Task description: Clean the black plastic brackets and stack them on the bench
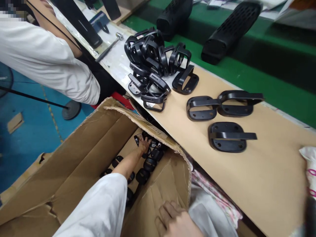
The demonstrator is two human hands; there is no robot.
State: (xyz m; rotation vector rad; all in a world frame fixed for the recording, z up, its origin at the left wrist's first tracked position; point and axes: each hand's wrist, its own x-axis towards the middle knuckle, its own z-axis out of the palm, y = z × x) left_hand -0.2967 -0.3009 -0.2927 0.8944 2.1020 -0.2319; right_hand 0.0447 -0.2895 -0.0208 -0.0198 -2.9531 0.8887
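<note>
My left hand [144,144] is deep inside a tall cardboard box [81,154], its fingers spread on black plastic parts at the far end. The parts there are small and partly hidden by the hand. Several more black parts [142,176] lie in rows on the cardboard at the bottom of the box. Over the near right edge of the box curls my right hand [174,217], its fingers bent against the inner wall and its thumb out of sight.
Along the right runs a workbench [271,177] with a pile of black looped handles [148,52] and several separate ones, such as a handle with an oval base [228,136]. Long black perforated housings [230,31] lie on the green surface. A person's white-clothed leg [49,62] is at left.
</note>
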